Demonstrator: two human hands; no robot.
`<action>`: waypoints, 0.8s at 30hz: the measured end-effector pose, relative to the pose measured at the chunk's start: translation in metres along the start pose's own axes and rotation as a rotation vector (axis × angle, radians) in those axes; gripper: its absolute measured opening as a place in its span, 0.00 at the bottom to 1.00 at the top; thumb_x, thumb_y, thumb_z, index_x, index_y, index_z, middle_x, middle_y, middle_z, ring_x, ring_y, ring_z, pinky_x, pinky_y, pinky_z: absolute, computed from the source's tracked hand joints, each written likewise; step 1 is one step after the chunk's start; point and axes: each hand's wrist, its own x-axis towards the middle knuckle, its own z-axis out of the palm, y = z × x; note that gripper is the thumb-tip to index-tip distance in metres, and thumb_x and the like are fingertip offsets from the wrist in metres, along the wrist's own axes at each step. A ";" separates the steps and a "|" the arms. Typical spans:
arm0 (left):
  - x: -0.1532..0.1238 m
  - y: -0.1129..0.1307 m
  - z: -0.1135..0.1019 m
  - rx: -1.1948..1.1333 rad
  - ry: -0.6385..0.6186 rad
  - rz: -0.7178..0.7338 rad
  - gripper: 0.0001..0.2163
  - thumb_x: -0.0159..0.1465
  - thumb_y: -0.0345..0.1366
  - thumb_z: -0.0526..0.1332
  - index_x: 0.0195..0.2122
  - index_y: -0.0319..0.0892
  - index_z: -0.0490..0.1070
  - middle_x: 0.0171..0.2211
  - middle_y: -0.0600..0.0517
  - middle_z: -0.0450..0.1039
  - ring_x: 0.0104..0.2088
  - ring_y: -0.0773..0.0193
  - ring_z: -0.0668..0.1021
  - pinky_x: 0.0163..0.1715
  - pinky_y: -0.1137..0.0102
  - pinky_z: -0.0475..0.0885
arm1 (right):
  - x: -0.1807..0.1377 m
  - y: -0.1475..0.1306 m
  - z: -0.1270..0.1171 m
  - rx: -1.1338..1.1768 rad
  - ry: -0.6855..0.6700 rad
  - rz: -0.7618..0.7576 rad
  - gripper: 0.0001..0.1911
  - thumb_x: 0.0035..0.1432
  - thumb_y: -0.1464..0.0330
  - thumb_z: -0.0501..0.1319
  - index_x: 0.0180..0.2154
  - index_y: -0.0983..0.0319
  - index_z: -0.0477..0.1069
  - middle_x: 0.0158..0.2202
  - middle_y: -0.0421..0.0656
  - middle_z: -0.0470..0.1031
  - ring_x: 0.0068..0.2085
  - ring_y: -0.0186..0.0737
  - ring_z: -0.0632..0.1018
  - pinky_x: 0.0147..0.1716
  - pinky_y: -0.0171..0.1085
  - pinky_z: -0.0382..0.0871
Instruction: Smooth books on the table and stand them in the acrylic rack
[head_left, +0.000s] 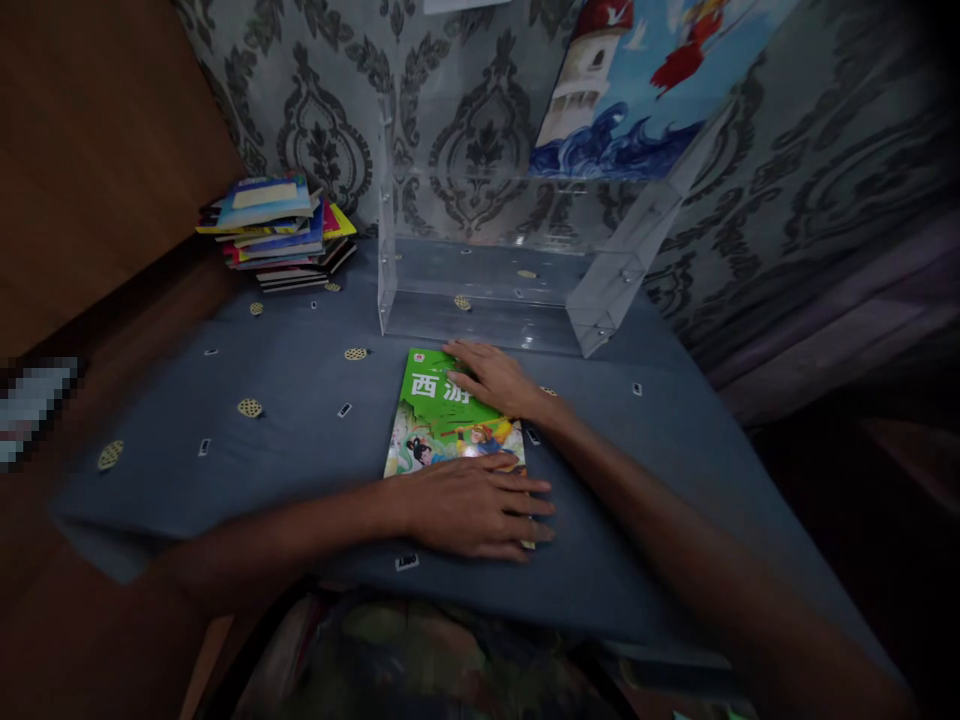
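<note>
A green picture book (439,415) with white characters lies flat on the blue-grey tablecloth (300,400) in front of me. My left hand (472,505) rests flat on the book's near end, fingers stretched out to the right. My right hand (491,378) lies open on the book's far right corner, fingers pointing left. Neither hand grips anything.
A clear acrylic shelf (517,270) stands just behind the book against the patterned wall. A stack of colourful books (277,235) sits at the cloth's far left corner. A lighthouse picture (637,80) hangs above. A wooden panel (90,150) borders the left.
</note>
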 end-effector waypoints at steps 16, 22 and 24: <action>-0.009 0.001 0.000 0.143 0.102 -0.069 0.20 0.74 0.50 0.52 0.55 0.42 0.73 0.58 0.46 0.75 0.61 0.56 0.73 0.62 0.60 0.67 | -0.063 -0.013 0.004 -0.061 0.093 0.138 0.30 0.72 0.52 0.45 0.68 0.59 0.59 0.73 0.52 0.53 0.74 0.53 0.48 0.69 0.62 0.47; -0.038 -0.014 -0.001 0.253 0.314 -0.422 0.17 0.75 0.39 0.49 0.59 0.39 0.68 0.60 0.43 0.72 0.63 0.54 0.71 0.64 0.54 0.64 | -0.098 -0.042 0.006 -0.158 0.040 0.217 0.31 0.73 0.54 0.45 0.70 0.60 0.56 0.74 0.54 0.48 0.73 0.58 0.47 0.67 0.63 0.51; -0.054 -0.022 0.002 0.223 0.387 -0.614 0.18 0.75 0.41 0.50 0.61 0.40 0.65 0.64 0.40 0.66 0.67 0.49 0.66 0.65 0.49 0.61 | -0.112 -0.055 0.008 -0.156 0.027 0.216 0.31 0.73 0.54 0.45 0.71 0.59 0.52 0.75 0.53 0.45 0.73 0.58 0.49 0.68 0.62 0.51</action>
